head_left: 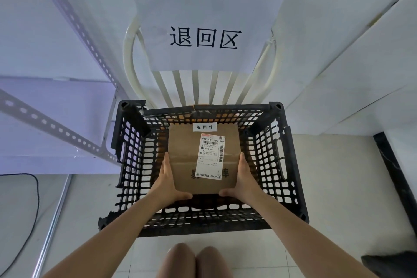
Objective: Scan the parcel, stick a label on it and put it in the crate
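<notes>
Two labels already sit on our parcel (203, 160); left hand (168, 184) and right hand (242, 184) clasp its sides inside the crate (295, 187). Next we lower, then release.

- White chair (198, 88), paper sign (206, 36) fixed on its back.
- Perforated metal shelving (56, 124) at left.
- Black cable (33, 189) on tiled floor (338, 187).

Brown cardboard parcel (198, 160), two white labels on top, inside black lattice crate (291, 165).
</notes>
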